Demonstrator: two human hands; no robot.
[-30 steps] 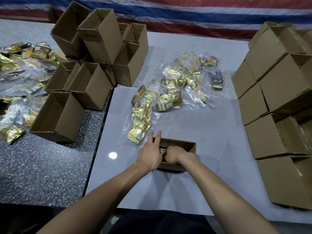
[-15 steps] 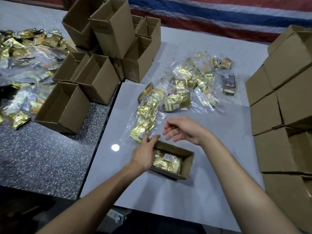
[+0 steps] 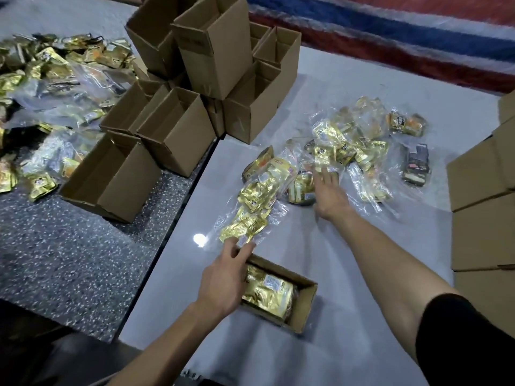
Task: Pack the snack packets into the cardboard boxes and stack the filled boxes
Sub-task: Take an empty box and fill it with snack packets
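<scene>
Head view. A small open box point(image 3: 306, 309) lies on the pale table point(image 3: 362, 330) directly before the person; gold packets point(image 3: 267, 291) already fill most of its visible interior. The left hand point(image 3: 223, 285) rests against the box's left rim with fingers extended and loosely spread, gripping nothing; its fingertips come close to the end of a clear bag of packets point(image 3: 250, 207) lying just beyond the box. The right hand point(image 3: 330, 196), well beyond the box and slightly blurred, is flat with fingers splayed over the loose heap of packets point(image 3: 342, 149), enclosing nothing as yet. Empty boxes point(image 3: 178, 135) stand beyond and left of the box; closed boxes point(image 3: 479, 227) are stacked to its right. Judged step: fetching further packets for the box. Risks: the glossy wrappers overlap, so a flat-handed grab may slip or drag neighbouring packets across the table; the light box, steadied by open fingers only, may slide or tip when more is pressed in; overfilling may prevent closure and level stacking.
</scene>
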